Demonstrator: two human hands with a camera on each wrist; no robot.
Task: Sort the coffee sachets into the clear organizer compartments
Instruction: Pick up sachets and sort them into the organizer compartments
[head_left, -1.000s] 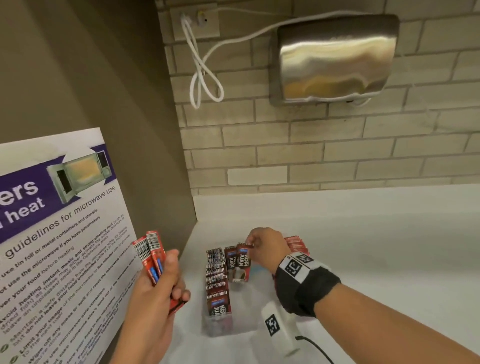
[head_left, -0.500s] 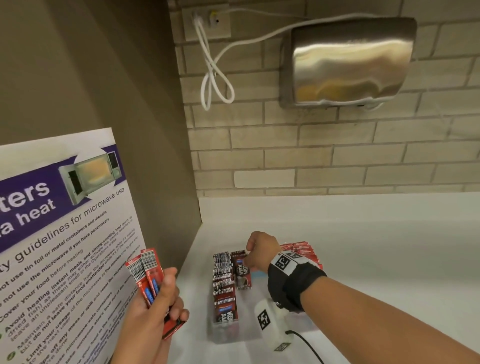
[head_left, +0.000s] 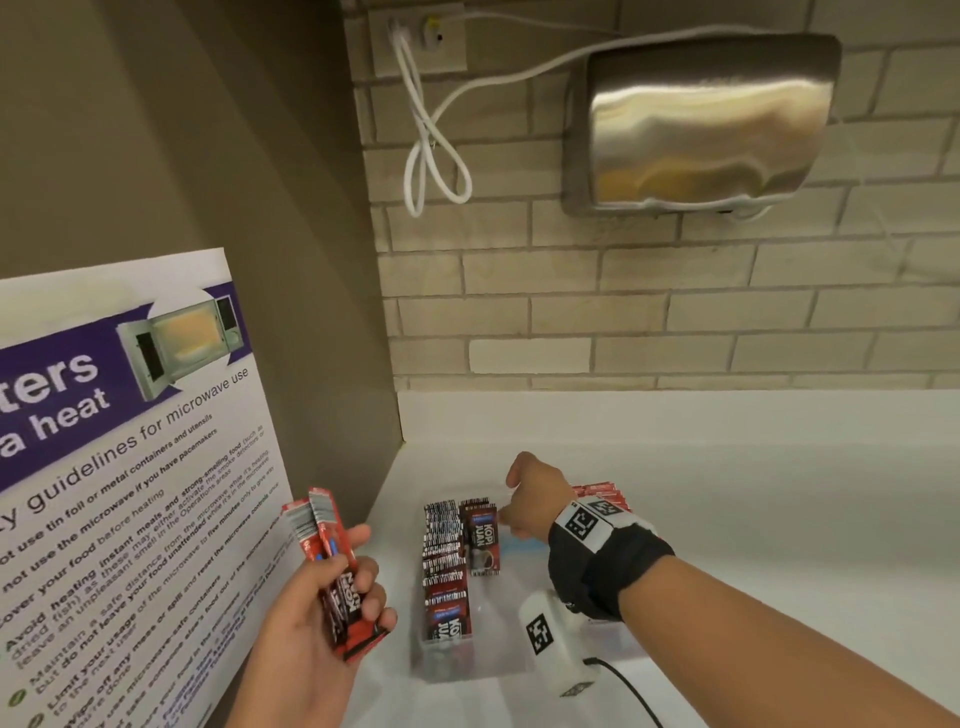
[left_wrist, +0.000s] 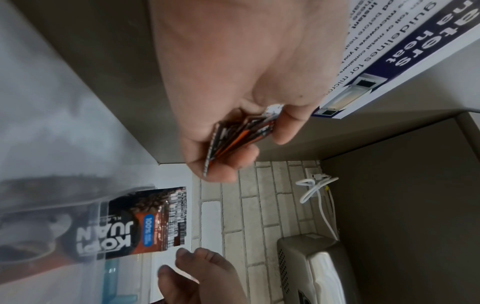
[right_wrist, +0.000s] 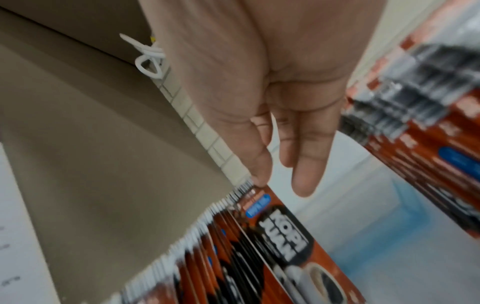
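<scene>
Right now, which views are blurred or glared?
Head view: sharp, with glare on the steel hand dryer. Left wrist: the organizer smears near the lens. Right wrist: motion blur on the filed sachets; right hand fairly clear.

Both forearms are bare, with no sleeves in view. The right wrist wears a wide black strap (head_left: 605, 564) carrying white blocks printed with black square markers (head_left: 589, 519), seen right of centre in the head view. Below it hangs a white box-shaped camera unit (head_left: 553, 642) with another black marker on its side, and a thin black cable (head_left: 631, 696) runs from it toward the bottom edge of the frame
</scene>
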